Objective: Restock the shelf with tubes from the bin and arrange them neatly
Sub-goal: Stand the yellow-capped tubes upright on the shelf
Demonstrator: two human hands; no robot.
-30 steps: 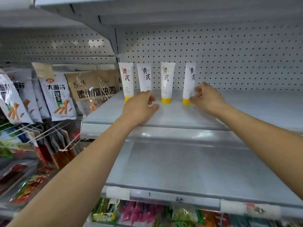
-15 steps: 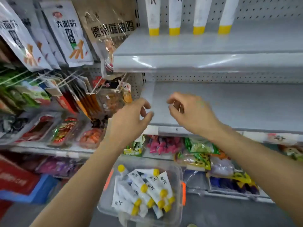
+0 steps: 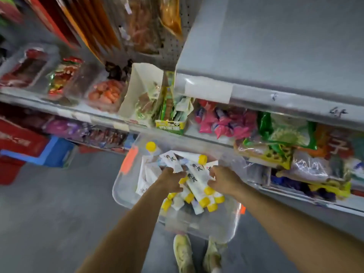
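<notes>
A clear plastic bin [image 3: 126, 186] with orange latches stands on the floor below me, filled with several white tubes [image 3: 197, 180] that have yellow caps and lie in a loose heap. Both my hands are down inside it. My left hand [image 3: 172, 181] curls its fingers round a tube at the middle of the heap. My right hand [image 3: 223, 178] pinches the end of another tube just to the right. The bare grey shelf [image 3: 275, 46] juts out at the upper right. The tubes standing on the higher shelf are out of view.
Packed snack bags fill the lower shelves [image 3: 275, 134] right behind the bin. Trays of red snacks [image 3: 104, 93] sit on the left shelf. A red and blue crate [image 3: 29, 152] stands on the floor at left. My shoes [image 3: 183, 251] are beside the bin's near edge.
I have looked down from the shelf to the bin. Both hands dropped from the shelf edge into the bin and closed on tubes.
</notes>
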